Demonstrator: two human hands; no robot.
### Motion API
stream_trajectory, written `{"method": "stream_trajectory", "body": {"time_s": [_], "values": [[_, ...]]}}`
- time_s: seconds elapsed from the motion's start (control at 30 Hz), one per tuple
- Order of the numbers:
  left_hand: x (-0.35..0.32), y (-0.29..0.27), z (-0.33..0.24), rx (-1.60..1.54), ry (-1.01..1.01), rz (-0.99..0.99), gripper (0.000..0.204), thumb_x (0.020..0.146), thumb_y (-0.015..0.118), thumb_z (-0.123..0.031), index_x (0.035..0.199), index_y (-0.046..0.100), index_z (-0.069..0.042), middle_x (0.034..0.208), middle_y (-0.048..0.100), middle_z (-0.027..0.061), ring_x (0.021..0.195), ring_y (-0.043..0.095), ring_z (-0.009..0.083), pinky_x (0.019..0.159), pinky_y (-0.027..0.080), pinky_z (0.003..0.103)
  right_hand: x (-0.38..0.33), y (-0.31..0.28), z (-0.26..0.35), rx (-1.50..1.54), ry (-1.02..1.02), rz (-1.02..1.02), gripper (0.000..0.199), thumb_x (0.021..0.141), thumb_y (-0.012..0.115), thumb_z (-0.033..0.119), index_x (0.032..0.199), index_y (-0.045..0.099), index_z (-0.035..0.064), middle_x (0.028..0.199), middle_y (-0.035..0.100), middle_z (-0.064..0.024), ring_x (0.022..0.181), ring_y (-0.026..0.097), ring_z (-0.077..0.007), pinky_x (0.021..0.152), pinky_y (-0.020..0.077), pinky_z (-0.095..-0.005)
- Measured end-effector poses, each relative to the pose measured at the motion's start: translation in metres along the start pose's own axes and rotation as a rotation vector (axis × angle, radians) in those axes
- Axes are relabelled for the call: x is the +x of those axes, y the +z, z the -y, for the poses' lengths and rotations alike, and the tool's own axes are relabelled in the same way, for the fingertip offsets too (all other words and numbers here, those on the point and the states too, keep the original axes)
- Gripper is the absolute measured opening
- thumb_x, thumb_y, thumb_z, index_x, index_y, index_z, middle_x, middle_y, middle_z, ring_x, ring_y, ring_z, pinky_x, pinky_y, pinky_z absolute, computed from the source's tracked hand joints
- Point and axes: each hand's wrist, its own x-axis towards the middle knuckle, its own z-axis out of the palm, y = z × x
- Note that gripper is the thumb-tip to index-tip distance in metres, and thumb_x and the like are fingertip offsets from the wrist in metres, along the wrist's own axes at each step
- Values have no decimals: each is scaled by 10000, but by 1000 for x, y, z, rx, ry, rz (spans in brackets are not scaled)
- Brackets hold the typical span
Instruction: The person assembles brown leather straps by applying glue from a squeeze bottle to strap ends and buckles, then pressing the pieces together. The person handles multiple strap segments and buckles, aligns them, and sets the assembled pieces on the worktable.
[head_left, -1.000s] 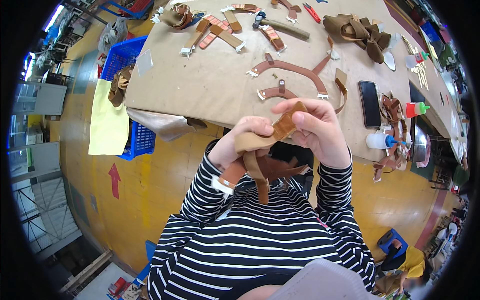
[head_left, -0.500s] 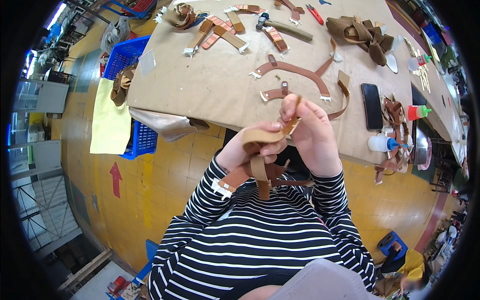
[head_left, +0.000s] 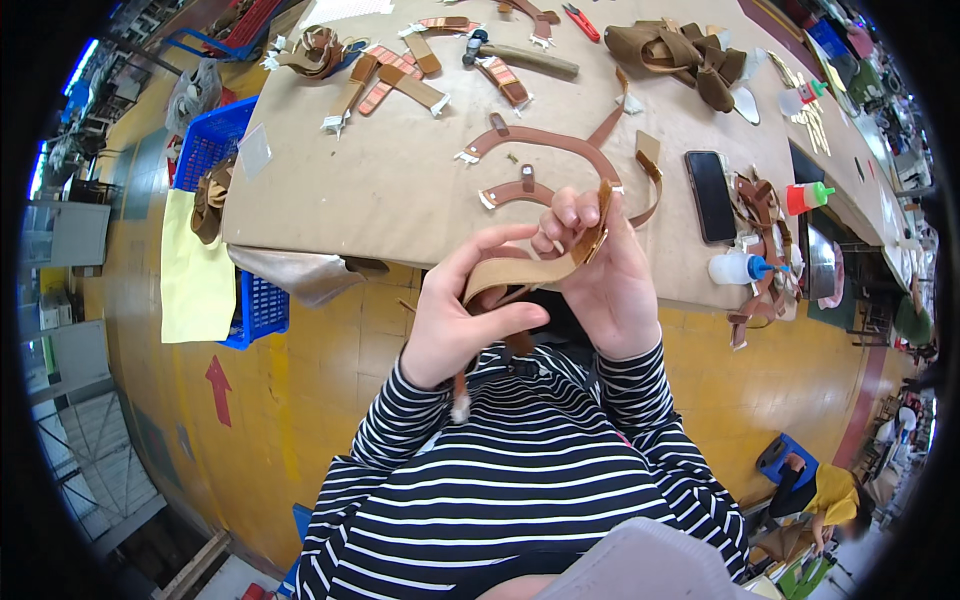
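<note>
The right hand [head_left: 605, 285] pinches the far end of a tan leather strap [head_left: 528, 270] between thumb and fingers, so that end stands up nearly on edge. The left hand [head_left: 450, 305] is spread around the bend at the other end, thumb apart from the fingers; whether it presses on the leather cannot be told. The strap hangs between the two hands, in front of the striped shirt [head_left: 520, 450] and just off the near edge of the worktable [head_left: 370, 190], with a fringed end [head_left: 460, 405] dangling below the left palm. With the left side seemingly so loose, the bend could slip or twist if the right hand pulled; the dangling end might also snag on the sleeve, and a dropped piece would likely miss the table. Half a second ago the left fingers were curled in on the strap and the fringed end stuck out to the left past the wrist; now the thumb is extended and that end hangs lower. Beyond the hands lie a curved brown strap [head_left: 540, 140] and, farther, a hammer [head_left: 525, 60]; to the right are a phone [head_left: 710, 195] and a blue-capped bottle [head_left: 732, 268].
</note>
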Motion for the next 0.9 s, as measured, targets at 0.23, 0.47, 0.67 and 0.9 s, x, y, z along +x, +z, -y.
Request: {"method": "stream_trajectory", "body": {"time_s": [0.23,0.47,0.67,0.9], "values": [[12,17,-2,396,445,-117,235,704,780,44,918,686,21,904,681,72,839,653,154,769,508,256,-5,8,-17,159,100,-9,377,1028,396,434,879,481,98,873,430,7,803,434,-100,770,419,-259],[8,17,4,160,223,-213,184,769,749,24,920,646,7,930,682,76,834,638,128,755,509,246,-7,12,-23,108,66,-50,372,1023,408,437,853,456,110,871,428,8,808,419,-106,793,396,-273],[10,-4,8,307,126,25,392,748,766,10,1108,615,-22,1127,633,55,718,527,51,661,459,196,-6,7,0,294,-223,-139,259,1033,416,351,899,470,136,871,468,26,875,482,-118,857,417,-316],[4,-19,26,-81,-214,504,565,841,703,-153,1340,465,-39,1000,655,110,705,523,65,626,424,187,-10,-6,13,570,-132,161,264,1036,399,360,927,462,128,826,468,17,673,447,-75,697,395,-251]]}}
